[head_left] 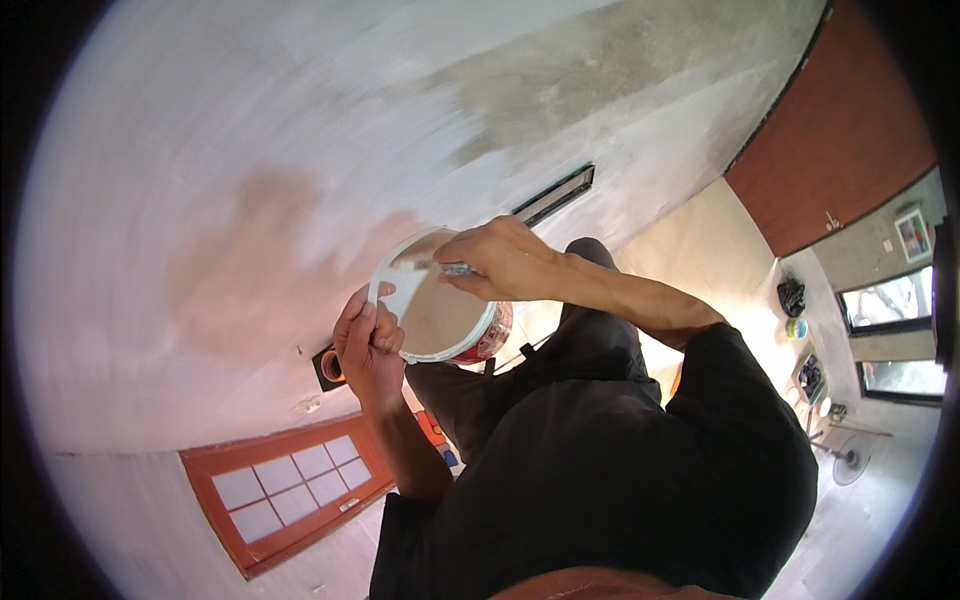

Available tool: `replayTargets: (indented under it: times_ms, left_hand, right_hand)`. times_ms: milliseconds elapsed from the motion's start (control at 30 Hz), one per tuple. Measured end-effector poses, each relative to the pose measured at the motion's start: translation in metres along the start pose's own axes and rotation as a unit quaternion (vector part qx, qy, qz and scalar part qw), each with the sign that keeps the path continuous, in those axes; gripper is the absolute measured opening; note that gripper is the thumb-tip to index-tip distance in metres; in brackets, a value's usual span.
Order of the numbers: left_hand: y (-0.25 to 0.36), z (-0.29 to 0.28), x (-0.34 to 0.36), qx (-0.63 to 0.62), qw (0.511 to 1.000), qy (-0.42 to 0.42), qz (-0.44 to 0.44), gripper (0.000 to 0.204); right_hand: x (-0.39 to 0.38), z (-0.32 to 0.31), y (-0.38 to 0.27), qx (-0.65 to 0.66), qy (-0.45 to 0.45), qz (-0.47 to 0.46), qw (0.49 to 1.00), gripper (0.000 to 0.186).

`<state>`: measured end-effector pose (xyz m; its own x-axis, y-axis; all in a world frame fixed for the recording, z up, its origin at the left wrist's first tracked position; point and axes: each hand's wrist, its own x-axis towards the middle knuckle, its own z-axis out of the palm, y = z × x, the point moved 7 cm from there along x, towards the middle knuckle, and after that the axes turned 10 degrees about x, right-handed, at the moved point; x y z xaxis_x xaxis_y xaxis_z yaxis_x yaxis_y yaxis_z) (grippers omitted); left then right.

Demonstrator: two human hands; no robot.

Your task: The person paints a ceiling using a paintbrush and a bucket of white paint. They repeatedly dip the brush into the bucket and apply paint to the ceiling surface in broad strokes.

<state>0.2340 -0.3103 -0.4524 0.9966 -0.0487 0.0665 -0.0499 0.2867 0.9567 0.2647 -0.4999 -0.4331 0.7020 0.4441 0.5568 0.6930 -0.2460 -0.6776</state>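
Observation:
My left hand point(372, 335) grips the rim of a white paint bucket point(489, 338), its fingers curled over the near left edge. The bucket has a reddish printed side and is tilted so that its mouth shows. Pale, whitish paint point(440, 308) lies inside. My right hand point(505, 262) is closed around the handle of a paintbrush point(412, 265) over the bucket's mouth. The bristles are pale and point left, toward the bucket's inner wall. Whether they touch the paint or the wall I cannot tell.
A whitish wall point(150, 180) rises right in front, with a grey patch and pinkish areas. A narrow dark-framed slot point(556, 195) is set in it. An orange-framed door or window point(292, 490) stands lower left, a reddish-brown door point(850, 130) at right. Beyond are a black bag point(791, 296) and a fan point(851, 461).

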Motion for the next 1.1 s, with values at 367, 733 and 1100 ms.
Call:
replayTargets:
  times_ms: [367,733,1100]
  left_hand:
    - [-0.001,0.008,0.007,0.012,1.000,-0.011,-0.007,0.031]
    - [-0.002,0.006,0.006,0.010,1.000,-0.007,-0.013,0.030]
    - [-0.001,0.001,0.005,0.021,1.000,-0.006,-0.019,0.029]
  right_hand:
    - [-0.008,-0.001,0.028,0.291,-0.024,0.263,0.919,0.022]
    - [-0.006,0.005,0.015,0.198,-0.031,0.161,0.966,0.022]
    - [-0.009,-0.021,-0.018,-0.047,0.017,-0.019,0.999,0.023]
